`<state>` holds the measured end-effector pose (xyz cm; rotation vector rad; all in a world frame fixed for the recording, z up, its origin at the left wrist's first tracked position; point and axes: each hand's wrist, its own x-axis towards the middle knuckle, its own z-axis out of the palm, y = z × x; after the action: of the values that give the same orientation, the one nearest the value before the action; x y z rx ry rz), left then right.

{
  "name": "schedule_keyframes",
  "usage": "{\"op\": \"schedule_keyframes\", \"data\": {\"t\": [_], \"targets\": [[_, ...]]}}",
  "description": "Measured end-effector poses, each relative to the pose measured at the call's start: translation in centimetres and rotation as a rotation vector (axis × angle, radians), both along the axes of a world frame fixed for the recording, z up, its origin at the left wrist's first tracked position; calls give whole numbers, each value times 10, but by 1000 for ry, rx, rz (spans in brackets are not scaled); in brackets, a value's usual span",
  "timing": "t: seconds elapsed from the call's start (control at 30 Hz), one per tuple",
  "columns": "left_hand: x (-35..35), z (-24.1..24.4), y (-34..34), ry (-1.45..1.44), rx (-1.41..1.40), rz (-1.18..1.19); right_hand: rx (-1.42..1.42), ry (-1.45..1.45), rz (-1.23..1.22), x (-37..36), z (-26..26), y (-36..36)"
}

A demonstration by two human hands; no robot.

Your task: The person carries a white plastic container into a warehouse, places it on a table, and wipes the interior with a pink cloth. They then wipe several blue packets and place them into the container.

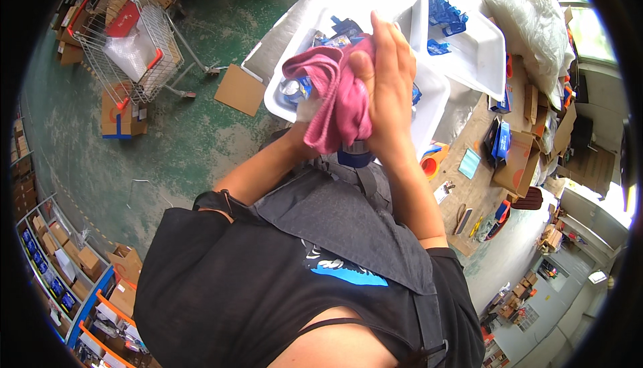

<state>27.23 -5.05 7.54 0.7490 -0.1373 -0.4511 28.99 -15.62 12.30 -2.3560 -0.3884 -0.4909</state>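
A bunched pink cloth (346,96) is held between my two hands above a white plastic tray (432,99). My right hand (392,76) presses its palm to the cloth's right side, fingers extended, thumb over it. The cloth covers most of my left hand (301,134); only the wrist area shows, with something whitish beside it. A dark blue round part (355,158) with a silvery band protrudes under the cloth; the rest of that object is hidden. In the tray lie several blue and silver packs (295,89), partly covered by the hands.
A second white tray (495,61) holds blue spouted packs (444,13). To the right, a workbench (454,167) bears an orange tape roll (432,164), a light blue sheet (469,163) and an open cardboard box (517,162). A wire shopping cart (135,41) stands at the upper left.
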Motion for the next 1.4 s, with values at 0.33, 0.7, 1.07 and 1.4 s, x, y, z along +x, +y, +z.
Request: {"op": "schedule_keyframes", "data": {"t": [0.33, 0.7, 1.07, 1.4], "targets": [[-11, -1, 5, -181, 153, 49, -131, 109, 281, -27, -11, -20], [17, -18, 3, 472, -362, 82, 425, 338, 15, -30, 0, -104], [21, 11, 8, 191, -631, -7, 1750, 819, 31, -27, -8, -57], [-11, 11, -33, -95, -27, 314, 2251, 791, -200, 0, -3, -62]]}}
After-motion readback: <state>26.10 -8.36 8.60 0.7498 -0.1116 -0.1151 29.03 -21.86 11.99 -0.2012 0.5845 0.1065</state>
